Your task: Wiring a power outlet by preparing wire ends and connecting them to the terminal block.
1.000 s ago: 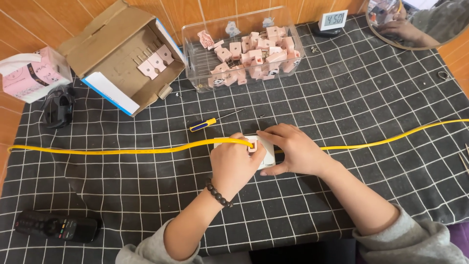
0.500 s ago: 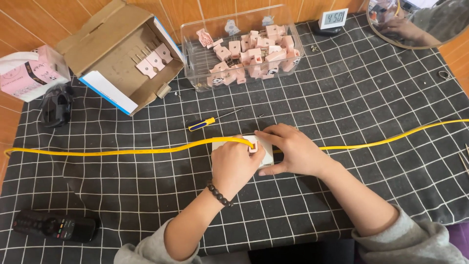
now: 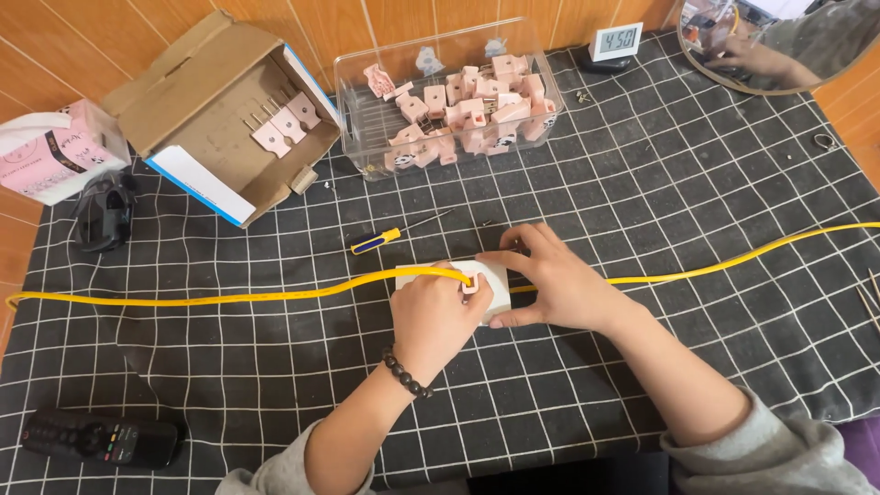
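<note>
A small white block point(image 3: 488, 286) lies on the black checked cloth at the middle of the table, with a long yellow cable point(image 3: 229, 297) running across it from left to right. My left hand point(image 3: 438, 316) presses a small pink clip point(image 3: 470, 286) and the cable against the block's top. My right hand point(image 3: 559, 284) grips the block from the right side, thumb below and fingers above. A bead bracelet is on my left wrist.
A yellow-and-blue screwdriver point(image 3: 378, 241) lies just behind the hands. A clear bin point(image 3: 356, 158) holds several pink clips, beside an open cardboard box point(image 3: 192, 101). A black remote point(image 3: 101, 439) is at front left, a tissue pack point(image 3: 50, 151) and black object point(image 3: 104, 213) at far left, a small clock point(image 3: 613, 42) and round mirror point(image 3: 779, 41) at the back.
Both hands stay on the white block. The left end of the yellow cable has shifted slightly.
</note>
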